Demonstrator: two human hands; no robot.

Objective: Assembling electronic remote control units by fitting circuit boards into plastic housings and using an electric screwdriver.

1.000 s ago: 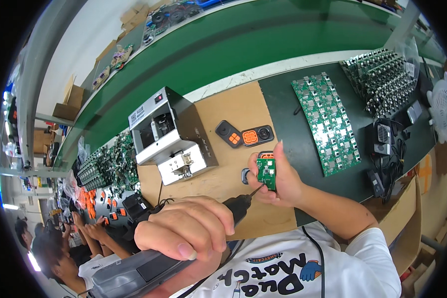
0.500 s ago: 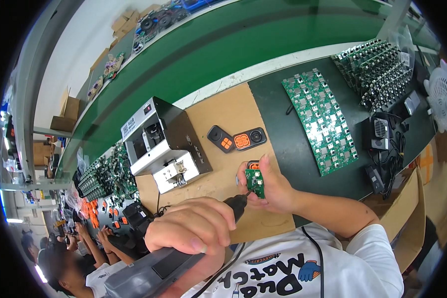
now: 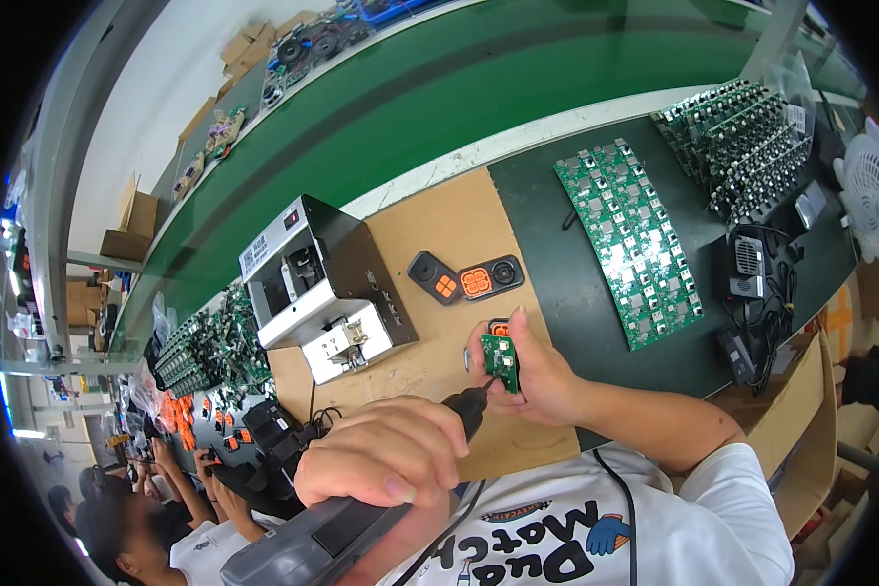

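Note:
My left hand (image 3: 386, 449) is wrapped around a grey electric screwdriver (image 3: 313, 542), whose black nose points up and right. The tip of its bit meets the lower part of a small green circuit board (image 3: 501, 356), or is very close; I cannot tell which. My right hand (image 3: 547, 376) is closed around that board from the right, thumb along its far edge. Just past the board, a bit of orange and black casing (image 3: 499, 326) shows in the same grip. Beyond lie two black remote-like units with orange buttons: one tilted (image 3: 434, 277), one flatter (image 3: 491, 277).
A metal-and-black bench machine (image 3: 332, 283) stands on the brown board (image 3: 444, 215), left of the units. To the right lie a green circuit-board panel (image 3: 630, 244), stacked boards (image 3: 742, 146), black adapters with cables (image 3: 747, 264) and a white fan (image 3: 871, 186). Other people (image 3: 137, 532) work at left.
My left hand and the screwdriver's body have shifted slightly right and down. The board is tilted a little differently in my right hand. A person at the left has moved.

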